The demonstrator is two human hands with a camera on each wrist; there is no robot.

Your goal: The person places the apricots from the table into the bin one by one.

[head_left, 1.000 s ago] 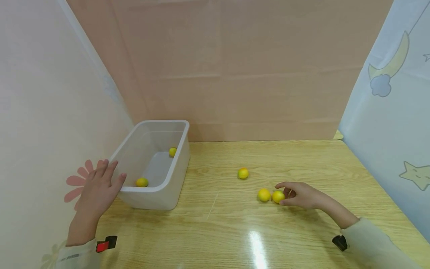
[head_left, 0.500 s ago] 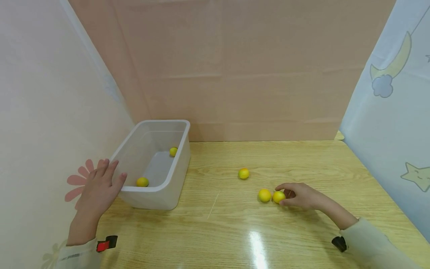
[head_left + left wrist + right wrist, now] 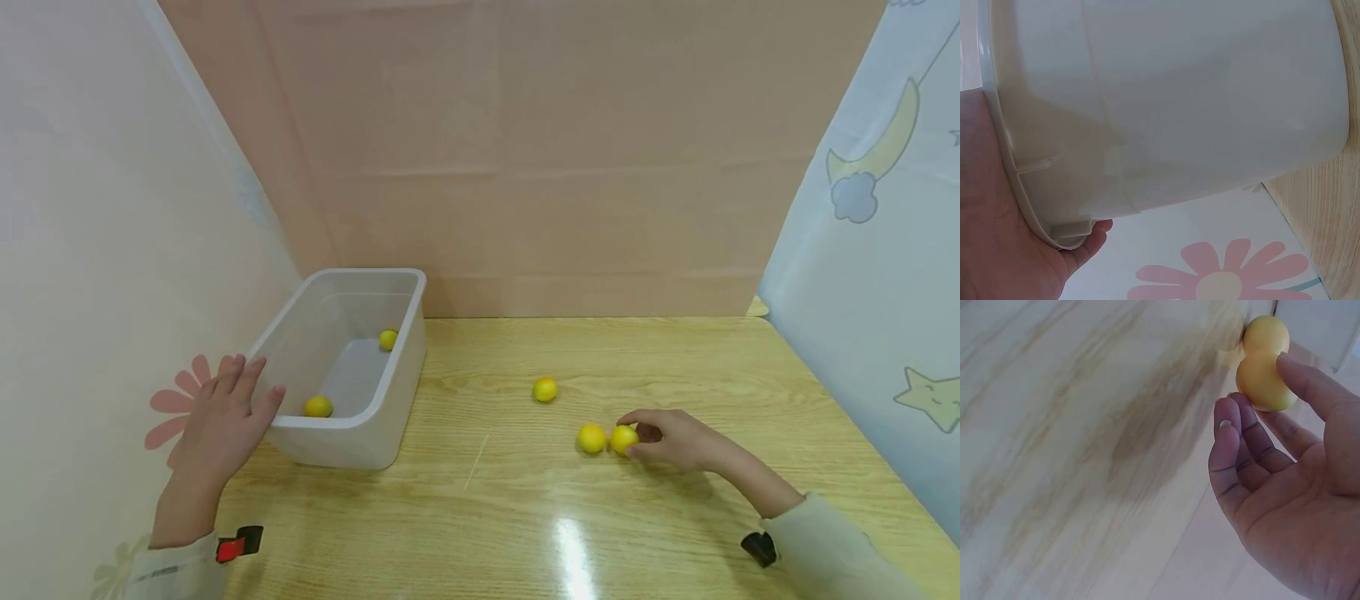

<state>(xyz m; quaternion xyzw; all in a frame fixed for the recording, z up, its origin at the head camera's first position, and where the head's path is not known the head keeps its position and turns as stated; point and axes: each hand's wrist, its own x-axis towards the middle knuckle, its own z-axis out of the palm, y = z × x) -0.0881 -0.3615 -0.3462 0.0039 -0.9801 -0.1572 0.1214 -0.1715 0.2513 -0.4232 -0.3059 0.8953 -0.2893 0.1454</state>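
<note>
In the head view, my right hand [image 3: 675, 440] is low over the table, pinching a small yellow citrus fruit [image 3: 624, 440] between thumb and fingers. The right wrist view shows the thumb at one side of this fruit [image 3: 1264, 382] and a finger under it; the other fingers curl loosely. A second citrus fruit [image 3: 592, 438] lies right beside it on its left, and a third citrus fruit [image 3: 545, 389], tinged orange, lies farther back. My left hand [image 3: 225, 417] rests with extended fingers on the near left corner of a pale plastic bin [image 3: 405, 375]; its palm meets the rim.
Inside the bin lie two more citrus fruits, one near the front [image 3: 318, 407], another by the right wall. The wooden table [image 3: 487, 533] ends at a brown backdrop [image 3: 525, 167]. Light patterned sheets [image 3: 877, 275] flank both sides.
My right thumb and fingers have closed in on the right-hand fruit, which stays in place. My left hand keeps its place on the bin; the head view has shifted very slightly.
</note>
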